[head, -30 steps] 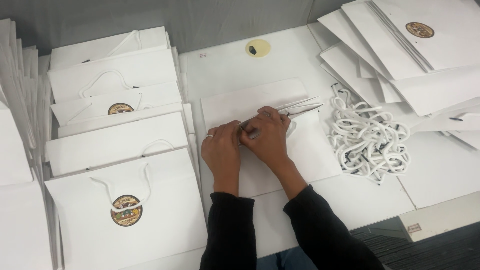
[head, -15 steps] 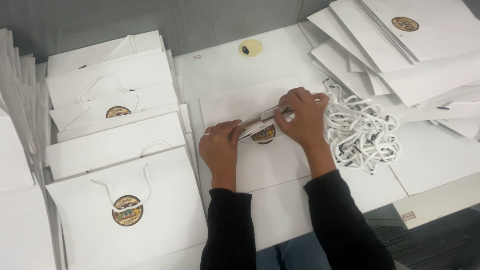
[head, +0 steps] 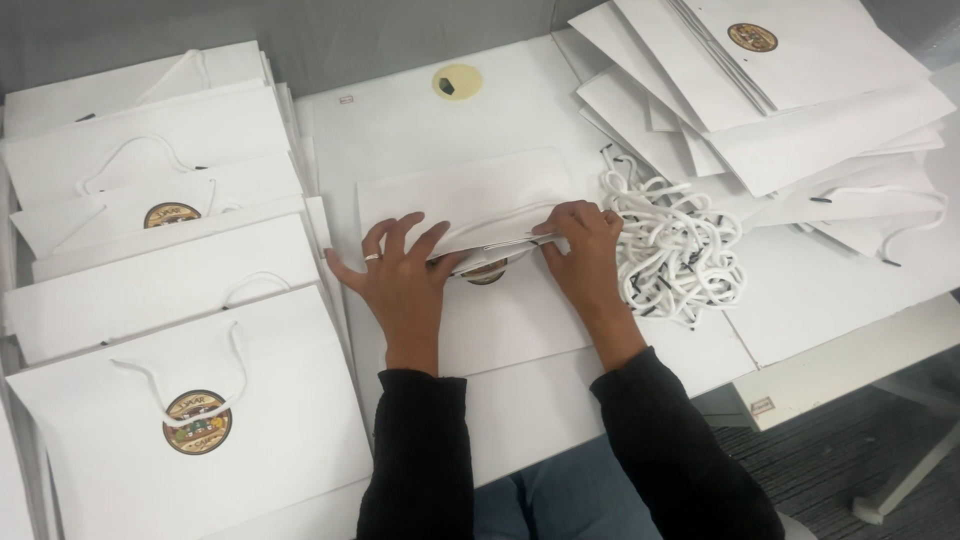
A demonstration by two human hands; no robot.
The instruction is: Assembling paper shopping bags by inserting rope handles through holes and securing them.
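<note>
**Both hands on a flat white paper bag**

My left hand (head: 405, 275) lies flat with the fingers spread, pressing on the white paper bag (head: 500, 320) in front of me; it closes on nothing. My right hand (head: 585, 250) pinches the folded top edge of the same bag, with the fingertips curled over the fold. Between my two hands, under that fold, a round brown emblem (head: 487, 271) shows partly. Just to the right of my right hand lies a heap of white cord handles (head: 680, 245), almost touching my knuckles. To the left of my left hand is a stack of finished bags (head: 150, 300) with cords. Beyond my right hand, further bags (head: 800, 90) lie fanned out.
</note>
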